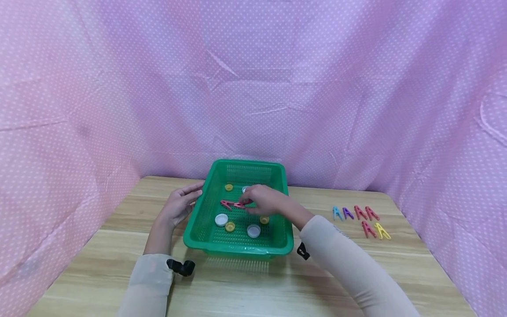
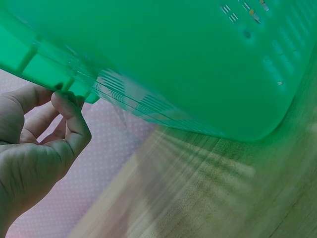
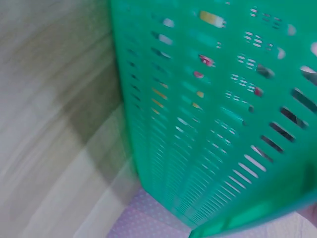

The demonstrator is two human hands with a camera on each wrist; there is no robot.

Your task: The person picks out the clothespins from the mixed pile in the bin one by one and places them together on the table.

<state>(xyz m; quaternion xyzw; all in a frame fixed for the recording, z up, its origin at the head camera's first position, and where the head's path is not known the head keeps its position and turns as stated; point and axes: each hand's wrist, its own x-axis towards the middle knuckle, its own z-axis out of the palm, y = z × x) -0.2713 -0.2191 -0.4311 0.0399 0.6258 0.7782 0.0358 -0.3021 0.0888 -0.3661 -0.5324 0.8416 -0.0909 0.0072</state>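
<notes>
A green plastic basket (image 1: 237,252) stands on the table with its near end toward me. At its left rim my left hand (image 1: 180,204) holds on; the left wrist view has the thumb and fingers (image 2: 72,116) pinching the edge. My right hand (image 1: 263,200) reaches inside over the right wall and pinches a pink clothespin (image 1: 239,205). A second pink clothespin (image 1: 225,204) lies just left of it on the basket floor. Around them are white caps (image 1: 221,219) and yellow caps (image 1: 230,226). In the right wrist view the basket wall (image 3: 198,148) hides most of the hand.
Right of the basket, several clothespins lie in two rows on the wooden table (image 1: 317,273): blue (image 1: 337,213), purple (image 1: 348,213), red (image 1: 369,229) and yellow (image 1: 382,231) ones. A pink dotted curtain (image 1: 253,110) encloses the back and sides.
</notes>
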